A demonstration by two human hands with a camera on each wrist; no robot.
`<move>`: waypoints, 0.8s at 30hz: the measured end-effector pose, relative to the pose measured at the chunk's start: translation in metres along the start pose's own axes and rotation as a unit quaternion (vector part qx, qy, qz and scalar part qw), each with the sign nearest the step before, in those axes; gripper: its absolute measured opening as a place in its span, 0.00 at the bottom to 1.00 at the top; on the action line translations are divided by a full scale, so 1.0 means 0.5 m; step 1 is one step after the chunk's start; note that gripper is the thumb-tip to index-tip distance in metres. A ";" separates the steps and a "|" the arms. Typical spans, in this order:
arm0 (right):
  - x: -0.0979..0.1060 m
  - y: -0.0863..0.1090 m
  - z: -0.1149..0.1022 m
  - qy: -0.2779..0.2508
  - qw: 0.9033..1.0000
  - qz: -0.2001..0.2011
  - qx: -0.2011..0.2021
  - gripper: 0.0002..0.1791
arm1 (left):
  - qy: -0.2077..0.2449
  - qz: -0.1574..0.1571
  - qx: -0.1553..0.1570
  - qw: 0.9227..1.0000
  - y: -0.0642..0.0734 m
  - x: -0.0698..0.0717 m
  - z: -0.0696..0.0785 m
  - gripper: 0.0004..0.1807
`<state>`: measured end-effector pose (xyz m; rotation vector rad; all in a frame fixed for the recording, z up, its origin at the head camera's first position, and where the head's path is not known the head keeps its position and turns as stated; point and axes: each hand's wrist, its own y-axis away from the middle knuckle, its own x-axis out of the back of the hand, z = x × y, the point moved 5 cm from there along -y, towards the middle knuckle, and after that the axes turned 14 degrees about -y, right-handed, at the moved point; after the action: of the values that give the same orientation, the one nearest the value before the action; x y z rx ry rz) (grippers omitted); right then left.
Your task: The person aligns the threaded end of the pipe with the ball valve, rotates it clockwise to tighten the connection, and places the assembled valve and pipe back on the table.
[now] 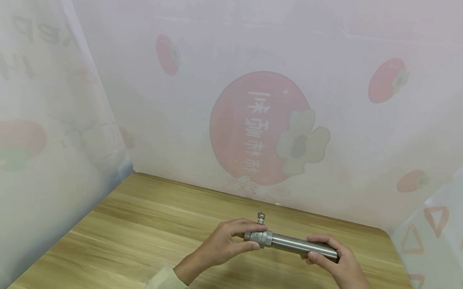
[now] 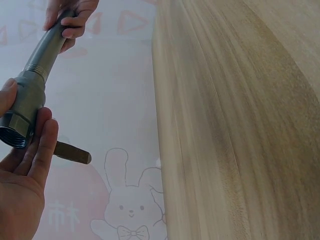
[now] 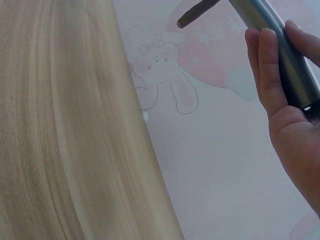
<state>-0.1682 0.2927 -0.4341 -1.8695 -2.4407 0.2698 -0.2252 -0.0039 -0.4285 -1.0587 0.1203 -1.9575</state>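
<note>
Two holds at once above bench (image 1: 129,227): pinching valve (image 1: 258,238) with left grip (image 1: 218,244) and, near its outer end, tube (image 1: 289,243) with right grip (image 1: 344,266), closed down to the metal's width on both. Probably screwing or unscrewing tube, impossible to tell which; next seems to call for steadying valve while twisting tube. Looks grey and metallic: smooth along tube, ringed with bare thread (image 2: 37,70) beside valve, with lever (image 2: 74,153) jutting sideways.
</note>
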 end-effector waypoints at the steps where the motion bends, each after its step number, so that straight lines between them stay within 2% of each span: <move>1: -0.001 0.000 0.001 0.001 1.000 -0.003 0.000 0.21 | 0.000 0.001 -0.003 1.000 0.000 0.000 0.001 0.25; 9: -0.004 -0.001 0.006 0.002 1.000 -0.024 0.001 0.23 | -0.002 0.010 -0.017 1.000 0.002 0.001 0.001 0.25; 24: -0.002 0.000 0.002 0.005 1.000 -0.020 0.006 0.20 | -0.002 0.008 -0.015 1.000 0.003 -0.002 -0.001 0.25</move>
<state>-0.1680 0.2914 -0.4348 -1.8104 -2.4618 0.2711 -0.2242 -0.0043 -0.4298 -1.0772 0.1562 -1.9454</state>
